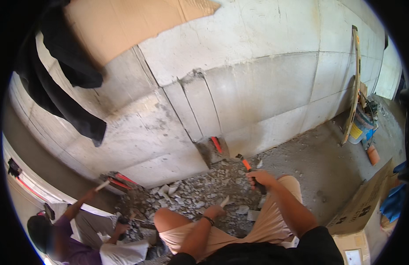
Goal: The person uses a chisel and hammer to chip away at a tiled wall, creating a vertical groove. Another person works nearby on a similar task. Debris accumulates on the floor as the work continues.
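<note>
My right hand (262,180) grips the black handle of a hammer (246,164) with an orange shaft. Its dark head points up toward the concrete panel wall (257,89). My left hand (214,212), held low between my knees, is closed on a pale, narrow chisel-like tool (225,201), its exact kind unclear. Below both hands spreads broken concrete rubble (191,195). A red conduit (216,144) shows in a broken-out hollow at the wall's foot. Above that hollow, vertical cuts bound a narrow wall strip (199,106).
At left a co-worker (64,238) crouches, holding a pale tool (102,186) near more red conduits (120,183). Black cloth (68,82) and cardboard (141,23) hang above. To the right are a spirit level (353,86), a bucket (358,127) and a cardboard box (356,208).
</note>
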